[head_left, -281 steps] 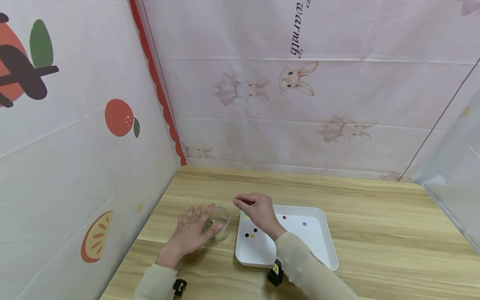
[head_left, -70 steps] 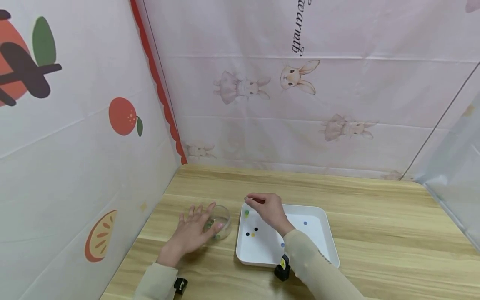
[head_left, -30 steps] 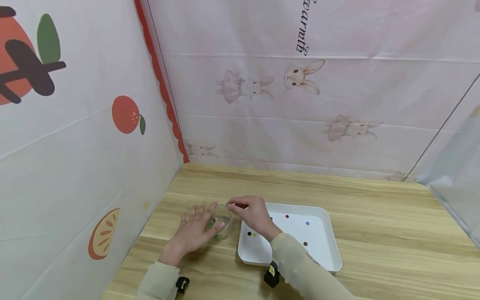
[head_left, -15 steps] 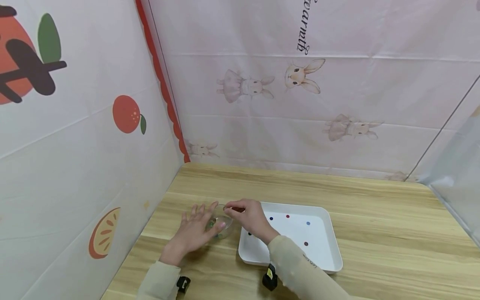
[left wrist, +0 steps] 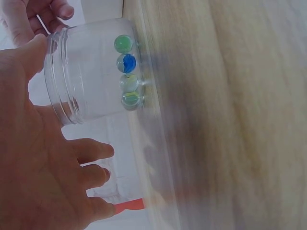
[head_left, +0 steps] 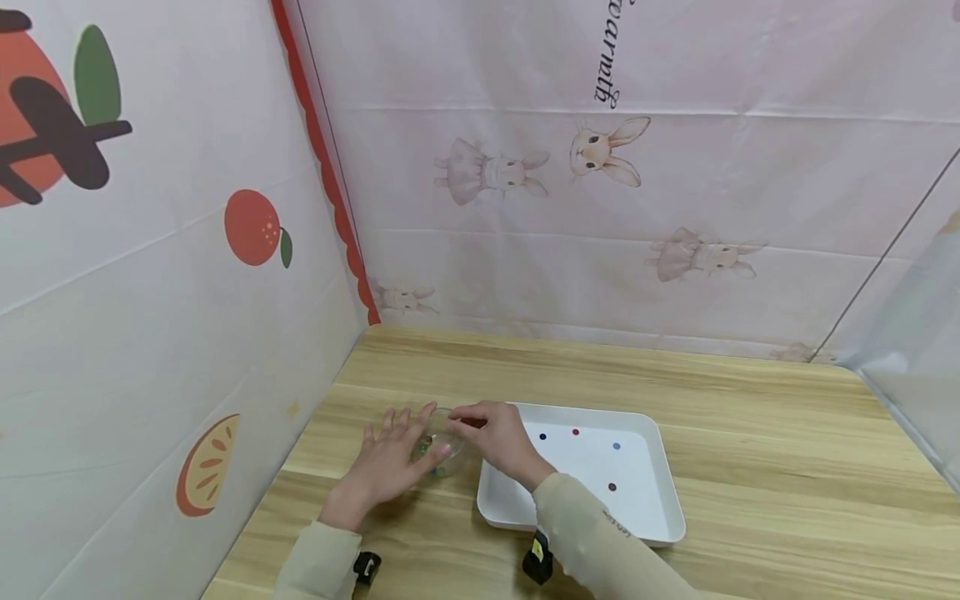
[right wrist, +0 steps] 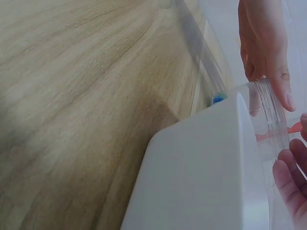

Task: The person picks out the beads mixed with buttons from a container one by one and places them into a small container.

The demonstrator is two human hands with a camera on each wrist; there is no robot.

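My left hand point(head_left: 386, 458) grips a clear jar point(left wrist: 93, 72) near its threaded mouth, with the thumb on one side and the index finger on the other. The jar stands upright on the table, and several glass marbles point(left wrist: 123, 43) lie at its bottom, green, blue and clear. Over the jar's mouth is my right hand point(head_left: 498, 435), its fingers bent and their tips at the rim. Whether a marble is between those fingertips cannot be made out. Beside the jar sits a white tray point(head_left: 645, 517) with loose marbles, among them a red one point(head_left: 575, 432) and a light blue one point(head_left: 617, 447).
The wooden table point(head_left: 780, 467) runs on to the right of the tray. A printed cloth wall point(head_left: 255, 350) closes the left side, and another cloth point(head_left: 510, 275) hangs behind the table. The right forearm passes over the tray's front edge and hides part of its inside.
My right hand has moved left from above the tray, a small marble showing at its fingertips in earlier frames, and dipped to the jar's mouth. The left hand has stayed on the jar.
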